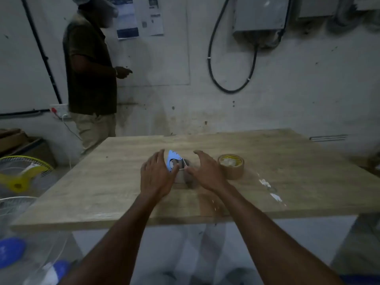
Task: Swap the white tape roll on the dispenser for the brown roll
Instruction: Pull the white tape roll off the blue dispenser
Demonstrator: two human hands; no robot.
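Note:
A blue tape dispenser stands upright mid-table, with a pale roll on it, mostly hidden between my hands. My left hand is against its left side, fingers spread, thumb touching the blue plate. On the other side my right hand hovers with its fingers apart, thumb tip at a thin white strip by the dispenser. The brown tape roll, with a yellow-printed core, lies flat just right of my right hand, untouched.
The wooden table has small white scraps near its front right. Another person stands beyond the far left corner. Yellow fan parts and a wire guard lie on the floor at left.

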